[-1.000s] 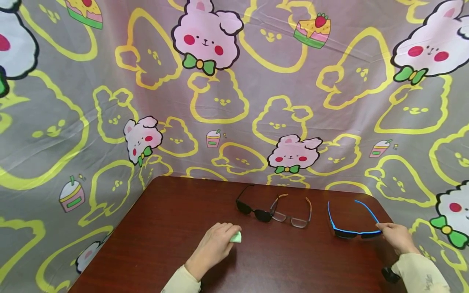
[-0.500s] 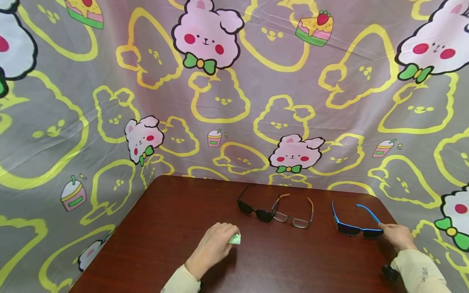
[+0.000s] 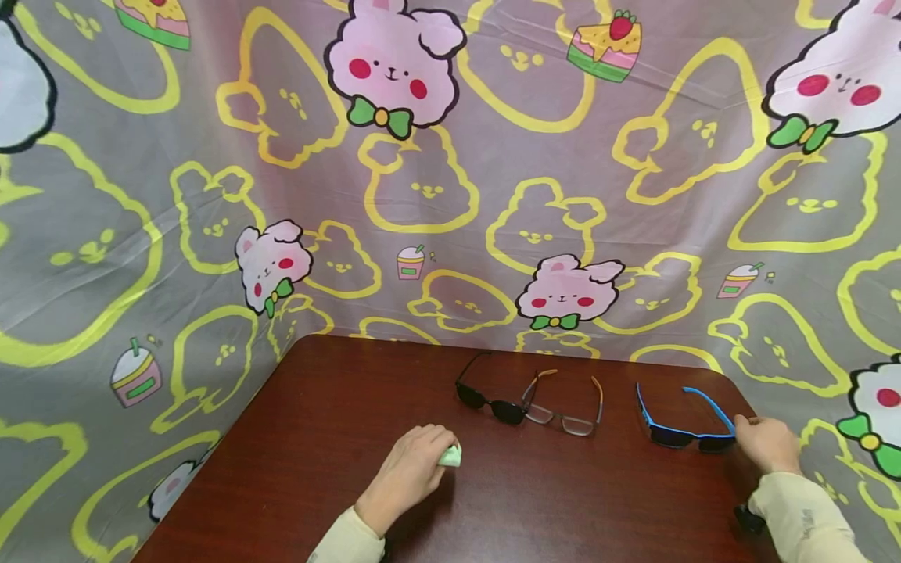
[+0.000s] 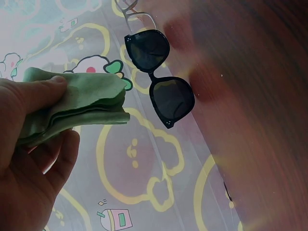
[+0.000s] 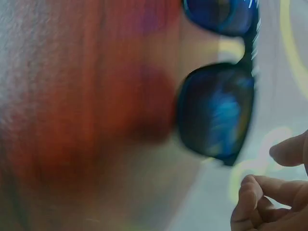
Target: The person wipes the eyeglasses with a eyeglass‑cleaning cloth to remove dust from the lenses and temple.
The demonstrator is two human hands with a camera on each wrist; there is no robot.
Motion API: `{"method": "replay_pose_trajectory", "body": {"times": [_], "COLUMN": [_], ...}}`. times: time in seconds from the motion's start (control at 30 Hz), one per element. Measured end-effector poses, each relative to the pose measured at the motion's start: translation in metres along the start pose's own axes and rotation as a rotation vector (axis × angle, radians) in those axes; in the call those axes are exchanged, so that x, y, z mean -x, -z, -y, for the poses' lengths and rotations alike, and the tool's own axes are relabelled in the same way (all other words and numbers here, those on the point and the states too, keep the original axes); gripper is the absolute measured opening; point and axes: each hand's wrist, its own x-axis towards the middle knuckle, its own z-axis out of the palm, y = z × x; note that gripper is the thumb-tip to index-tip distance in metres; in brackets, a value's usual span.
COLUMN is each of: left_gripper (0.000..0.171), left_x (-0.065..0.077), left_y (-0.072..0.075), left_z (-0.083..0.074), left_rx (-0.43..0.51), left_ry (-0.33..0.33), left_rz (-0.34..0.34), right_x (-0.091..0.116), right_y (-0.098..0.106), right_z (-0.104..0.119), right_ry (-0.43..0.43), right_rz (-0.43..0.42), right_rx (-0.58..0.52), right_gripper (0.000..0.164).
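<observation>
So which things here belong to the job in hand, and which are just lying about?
Likely in the job:
- cloth, held in the left hand
- blue glasses, next to the right hand

Apparently lying about, untouched:
- black sunglasses
- clear glasses

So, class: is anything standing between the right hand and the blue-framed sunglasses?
Nothing visible is. The right hand is close beside one end of the blue-framed sunglasses, with only a gap between them in the right wrist view; the clear glasses lie beyond their other end.
</observation>
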Motion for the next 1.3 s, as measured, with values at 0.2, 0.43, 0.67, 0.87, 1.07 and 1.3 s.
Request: {"method": "replay_pose_trajectory", "body": {"times": [0.2, 0.43, 0.67, 0.87, 1.07, 1.3], "left_gripper": [0.032, 0.033, 0.035, 0.036, 0.037, 0.036], "left_x": [0.0, -0.001, -0.003, -0.002, -0.001, 0.002], "left_y": [-0.003, -0.004, -0.003, -0.003, 0.0, 0.004], "left_z": [0.0, -0.002, -0.005, -0.007, -0.006, -0.006], "left_rx": [0.002, -0.005, -0.021, -0.017, -0.014, -0.02], "left_ry": [-0.004, -0.014, 0.01, 0.017, 0.015, 0.017], "left_rz": [-0.008, -0.01, 0.032, 0.035, 0.011, 0.024], "right_x": [0.02, 0.058, 0.067, 0.056, 0.047, 0.043], "right_y": [-0.003, -0.033, -0.069, -0.085, -0.094, -0.102], "right_z": [0.051, 0.109, 0.134, 0.137, 0.138, 0.137], "right_ry": [0.268, 0.619, 0.835, 0.896, 0.932, 0.907], "right_rz": [-0.177, -0.136, -0.087, -0.064, -0.025, 0.01], "right_rx": [0.058, 0.07, 0.071, 0.084, 0.112, 0.146], "right_gripper": [0.035, 0.016, 0.021, 0.03, 0.032, 0.023]}}
